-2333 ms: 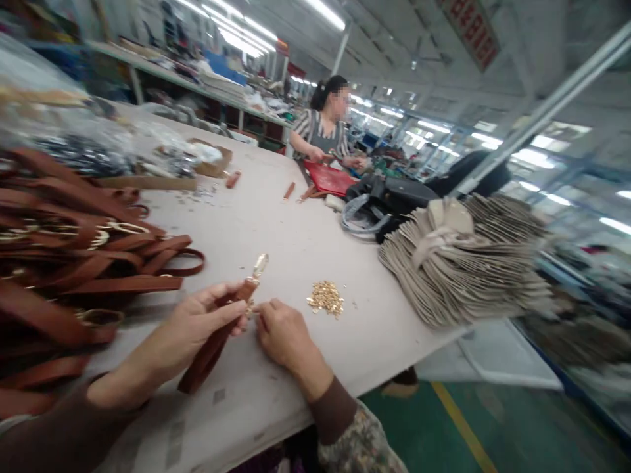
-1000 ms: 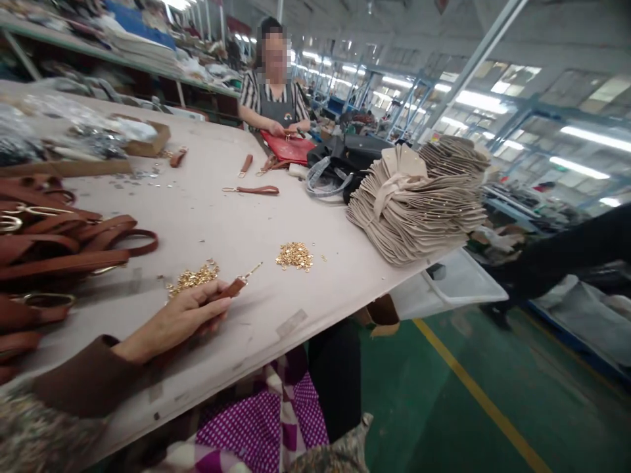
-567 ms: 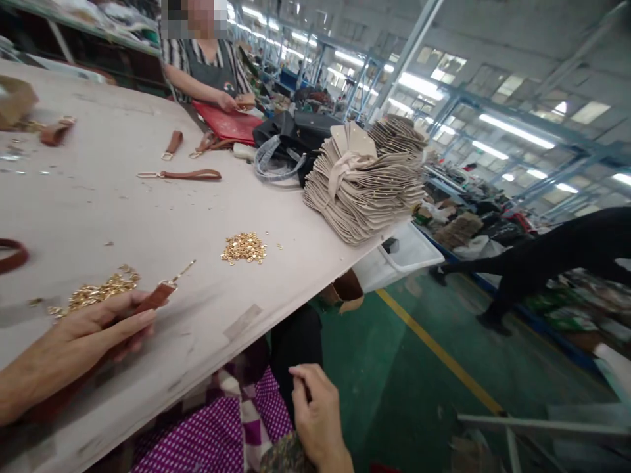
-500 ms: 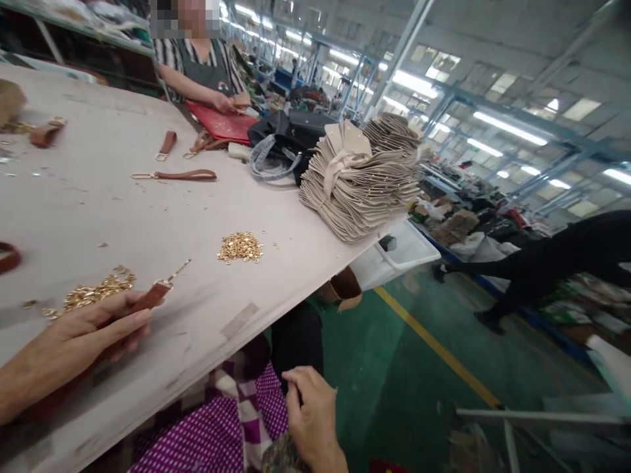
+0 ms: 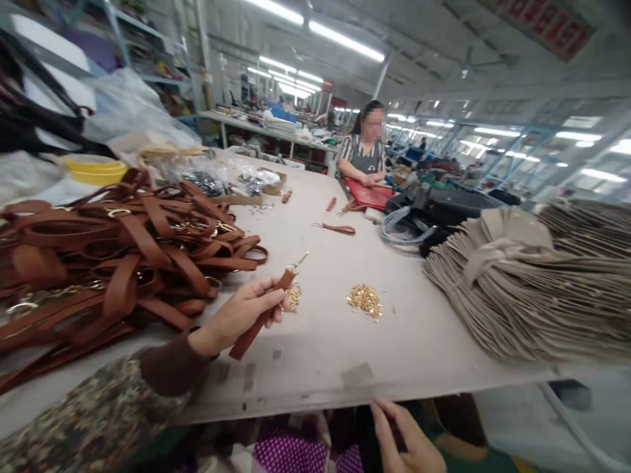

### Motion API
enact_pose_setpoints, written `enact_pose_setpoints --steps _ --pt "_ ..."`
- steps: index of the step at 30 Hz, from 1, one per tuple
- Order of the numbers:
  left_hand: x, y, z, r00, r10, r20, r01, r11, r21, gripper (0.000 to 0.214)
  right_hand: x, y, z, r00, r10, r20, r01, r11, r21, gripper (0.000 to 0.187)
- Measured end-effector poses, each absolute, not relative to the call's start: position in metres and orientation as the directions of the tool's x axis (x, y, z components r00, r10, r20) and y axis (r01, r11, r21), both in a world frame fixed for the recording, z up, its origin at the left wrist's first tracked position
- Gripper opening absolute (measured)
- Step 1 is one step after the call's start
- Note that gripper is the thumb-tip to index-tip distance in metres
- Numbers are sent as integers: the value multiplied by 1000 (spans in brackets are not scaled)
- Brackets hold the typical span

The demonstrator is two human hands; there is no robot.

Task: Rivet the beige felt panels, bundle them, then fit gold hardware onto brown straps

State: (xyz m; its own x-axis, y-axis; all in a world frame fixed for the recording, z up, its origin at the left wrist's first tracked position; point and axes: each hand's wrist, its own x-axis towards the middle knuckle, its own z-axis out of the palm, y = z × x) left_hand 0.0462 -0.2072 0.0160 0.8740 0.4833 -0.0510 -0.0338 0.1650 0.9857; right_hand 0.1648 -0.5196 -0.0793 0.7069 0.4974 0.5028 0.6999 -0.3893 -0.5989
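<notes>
My left hand [image 5: 240,314] is closed round a short brown leather strap [image 5: 256,322] with a gold clasp at its far end, held just above the pale table [image 5: 315,355]. A small heap of gold metal bits [image 5: 294,297] lies right behind that hand, and a second heap [image 5: 365,301] sits a little to the right. My right hand [image 5: 405,440] is below the table's front edge, over my lap, fingers partly curled; whether it holds anything is hidden.
A big pile of brown straps [image 5: 113,256] fills the table's left. Stacked beige leather pieces [image 5: 532,282] stand at the right. Black bags [image 5: 434,210], a loose strap [image 5: 338,228] and a boxed clutter [image 5: 236,187] lie farther back. A person [image 5: 365,154] works on a red piece [image 5: 369,194].
The view swung back left from the floor to the table. My left hand kept hold of the strap and lifted it slightly. My right hand stays below the table edge.
</notes>
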Motion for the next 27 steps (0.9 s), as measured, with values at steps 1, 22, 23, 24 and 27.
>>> enact_pose_setpoints --steps 1,22,23,24,27 --pt "42 -201 21 846 532 -38 -68 179 982 29 172 -504 -68 648 579 496 743 -336 -579 18" --pt "64 -160 -32 681 708 -187 -149 383 912 31 258 -195 -36 306 936 176 948 -282 -150 23" --pt "66 -162 -33 696 692 -191 -147 399 905 32 258 -193 -38 309 935 172 947 -287 -142 23" --pt "67 -164 -35 708 679 -196 -148 414 898 32 258 -192 -38 313 934 171 946 -291 -142 22" --pt "69 -171 -38 732 648 -212 -130 438 890 30 261 -196 -39 333 925 182 937 -302 -177 17"
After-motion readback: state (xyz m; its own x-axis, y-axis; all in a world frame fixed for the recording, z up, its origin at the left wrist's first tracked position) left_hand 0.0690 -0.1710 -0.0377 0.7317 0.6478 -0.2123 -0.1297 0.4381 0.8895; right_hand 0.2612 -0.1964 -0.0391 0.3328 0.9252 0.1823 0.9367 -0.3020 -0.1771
